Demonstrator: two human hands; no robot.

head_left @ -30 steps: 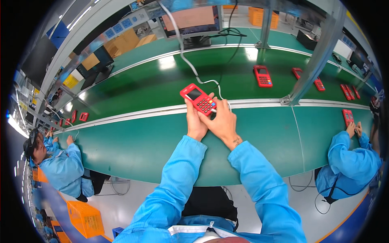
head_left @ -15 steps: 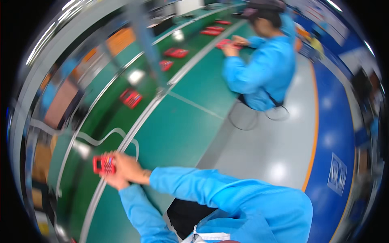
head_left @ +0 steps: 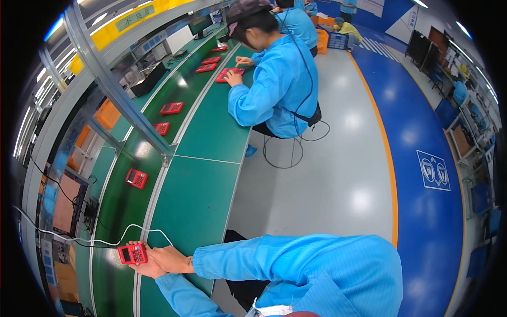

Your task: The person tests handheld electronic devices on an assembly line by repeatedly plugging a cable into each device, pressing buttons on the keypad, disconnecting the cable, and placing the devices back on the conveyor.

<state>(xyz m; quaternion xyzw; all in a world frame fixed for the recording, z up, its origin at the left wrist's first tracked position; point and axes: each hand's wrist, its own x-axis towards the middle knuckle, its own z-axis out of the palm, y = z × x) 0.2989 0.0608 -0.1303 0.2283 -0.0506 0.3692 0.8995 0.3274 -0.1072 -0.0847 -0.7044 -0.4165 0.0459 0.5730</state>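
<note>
A red handheld card terminal with a small dark screen and a keypad is held over the green conveyor belt, near the bench's metal rail. My left hand supports it from below, with fingers closed round its near end. My right hand lies across the left one, its fingers closed at the terminal's upper edge and partly hidden. A white cable loops just beyond the terminal.
More red terminals lie along the belt, the nearest being one terminal. A metal post rises from the rail. At the right, a co-worker in blue sits handling another terminal. A green worktop runs between us.
My view has swung, so the bench and co-worker appear further left, and the picture is sharper. Both hands keep hold of the terminal, which shows lower in the picture.
</note>
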